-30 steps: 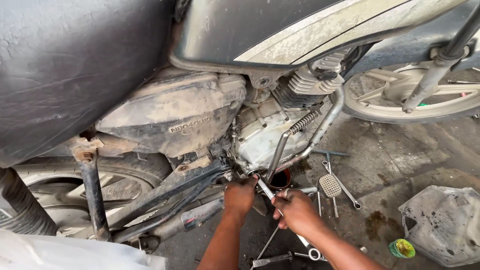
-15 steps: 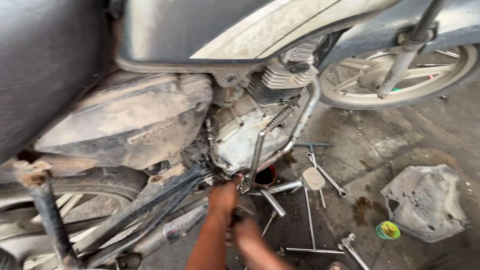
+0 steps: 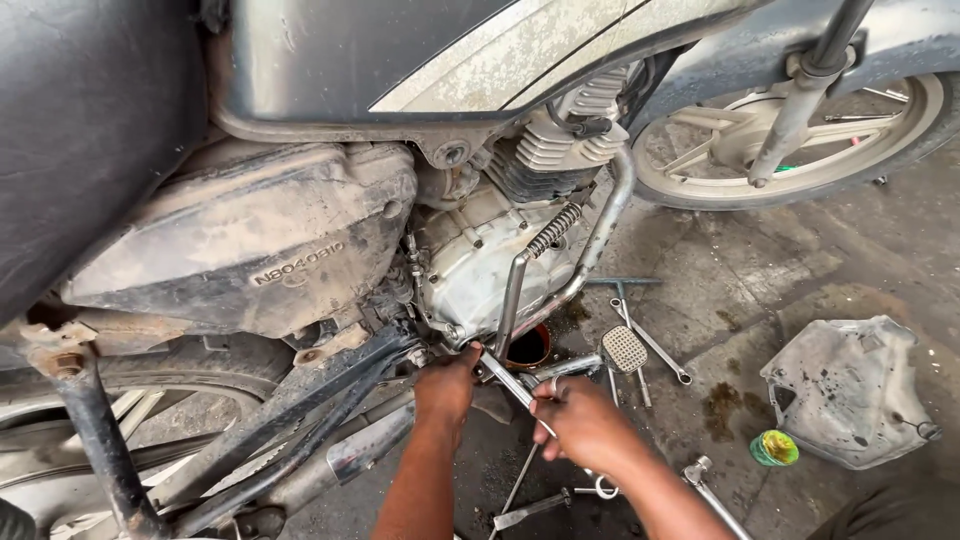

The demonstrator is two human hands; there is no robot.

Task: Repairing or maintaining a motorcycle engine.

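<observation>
A dusty motorcycle stands over me, its grey engine case (image 3: 480, 260) in the middle of the head view. My left hand (image 3: 445, 385) reaches under the engine, its fingers at a bolt low on the case. My right hand (image 3: 585, 425) is closed round the shaft of a metal wrench (image 3: 512, 382) that angles up to the same spot. A chrome kick lever (image 3: 512, 300) and the exhaust pipe (image 3: 600, 240) run just above both hands.
The footrest (image 3: 625, 348) and several loose wrenches (image 3: 655, 345) lie on the oil-stained concrete to the right. A grey engine cover (image 3: 850, 395) and a small green cap (image 3: 775, 447) lie farther right. The front wheel (image 3: 790, 150) is at the top right, the side panel (image 3: 250, 250) at the left.
The view has swung left and steadied. My right hand has moved up from the lower edge and now grips the wrench beside my left hand under the engine.
</observation>
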